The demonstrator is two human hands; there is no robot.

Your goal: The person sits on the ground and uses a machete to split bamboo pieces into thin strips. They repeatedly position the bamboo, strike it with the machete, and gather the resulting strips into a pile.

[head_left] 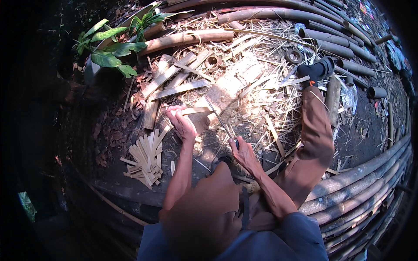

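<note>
My left hand (pixel 180 124) is clenched around a pale bamboo strip (pixel 193 111), holding it flat on the wooden block (pixel 226 89), while my right hand (pixel 244 154) grips the handle of a long knife (pixel 220 122) with its blade by the strip. I judge the work well along: a pile of cut slats (pixel 146 158) lies left, yet many whole bamboo poles (pixel 361 182) remain uncut.

Left hand (pixel 180 124) gripping a pale bamboo strip (pixel 194 111) on a wooden chopping block (pixel 228 87), right hand (pixel 244 154) closed on a long knife (pixel 221 123) angled toward eleven o'clock, pile of cut bamboo slats (pixel 146 158) at nine o'clock, bamboo poles (pixel 361 182) at four o'clock, leafy plant (pixel 114 43) at eleven o'clock.
</note>
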